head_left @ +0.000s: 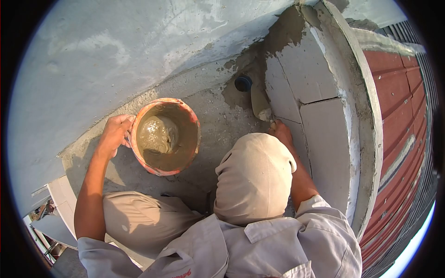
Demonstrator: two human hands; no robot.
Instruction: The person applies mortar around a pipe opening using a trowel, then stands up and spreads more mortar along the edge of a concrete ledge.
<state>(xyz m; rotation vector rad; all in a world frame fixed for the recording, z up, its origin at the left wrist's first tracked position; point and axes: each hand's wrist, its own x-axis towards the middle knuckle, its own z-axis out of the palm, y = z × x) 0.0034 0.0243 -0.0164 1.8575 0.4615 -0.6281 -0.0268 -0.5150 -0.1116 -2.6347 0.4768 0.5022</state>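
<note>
My left hand (117, 133) is closed on the rim of an orange bucket (194, 121), which is smeared with cement. Wet grey mortar (158, 134) lies in the bottom of the bucket. On the other side, past my raised knee, my right hand (282, 132) grips a trowel (260, 104) by its handle, most of which the fingers hide. The trowel's blade points away from me along the foot of the block wall, its tip close to a dark round pipe opening (243, 83) in the floor corner. Damp mortar surrounds that opening.
A grey plastered wall (111, 51) rises on the left and ahead. To the right runs a low wall of pale blocks (324, 139) with a rough raised edge (368, 111). Red metal roofing (394, 88) lies beyond it. The concrete floor (211, 111) is narrow.
</note>
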